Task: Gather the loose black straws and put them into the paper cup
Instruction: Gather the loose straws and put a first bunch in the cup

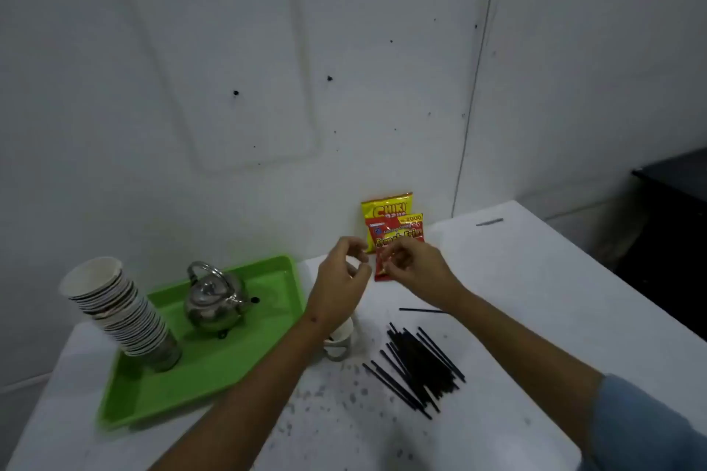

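A pile of loose black straws (419,365) lies on the white table (535,298), right of centre. One single straw (419,310) lies apart behind the pile, partly under my right wrist. A white paper cup (339,340) stands left of the pile, half hidden by my left forearm. My left hand (338,275) hovers above and behind the cup, fingers curled and apart, with nothing seen in them. My right hand (415,268) is close beside it, fingertips pinched in front of a red snack packet (398,237); whether it grips the packet is unclear.
A green tray (267,279) at the left carries a steel kettle (212,304) and a leaning stack of paper cups (122,314). A yellow snack packet (386,205) leans on the wall behind the red one. A small grey object (489,221) lies far right. A black cabinet (673,233) stands beyond the table.
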